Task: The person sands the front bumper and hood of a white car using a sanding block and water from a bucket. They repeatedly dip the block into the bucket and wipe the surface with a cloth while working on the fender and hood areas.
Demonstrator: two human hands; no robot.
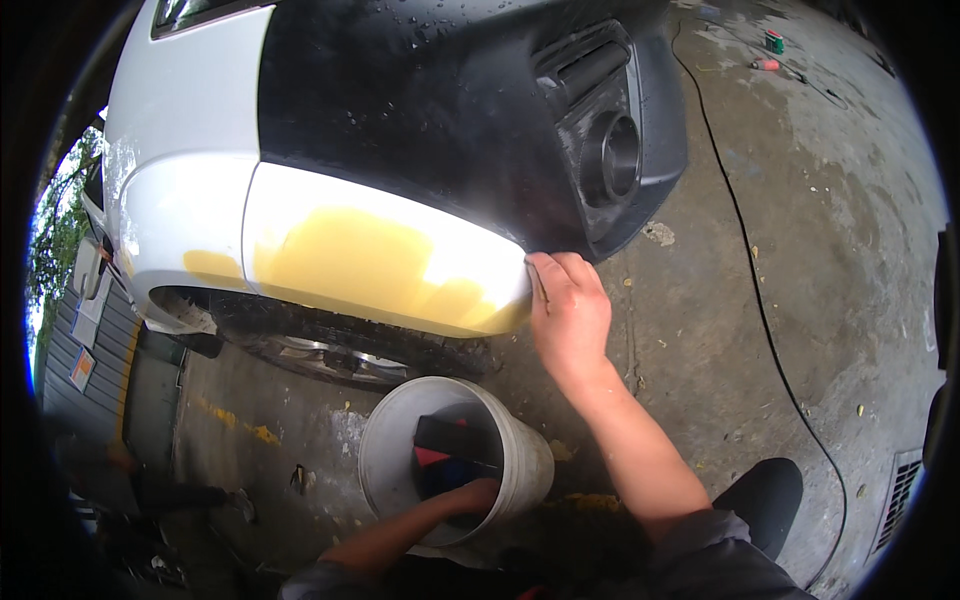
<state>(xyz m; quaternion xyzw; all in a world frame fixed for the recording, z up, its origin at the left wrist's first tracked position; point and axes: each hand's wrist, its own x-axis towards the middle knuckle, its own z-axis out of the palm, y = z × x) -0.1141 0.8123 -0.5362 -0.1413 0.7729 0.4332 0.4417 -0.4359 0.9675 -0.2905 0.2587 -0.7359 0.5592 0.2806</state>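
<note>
My right hand [572,308] presses against the pointed end of a white car panel [335,188], beside the black bumper part [400,110]. Its fingers are closed over what looks like a thin folded sheet of sandpaper, of which only a dark edge shows. Smooth yellow filler patches [345,255] cover much of the panel's lower part. My left hand [478,496] reaches down into a white plastic bucket [527,455], its fingers hidden in shadow. A dark block [457,440] and something red [432,457] are inside the bucket, near that hand.
Under the panel is the car's wheel [345,360], close to the bucket. A black cable [745,230] runs along the concrete floor on the right, past a floor grate [897,500]. A red object [764,65] and a green can [774,41] lie at the far right.
</note>
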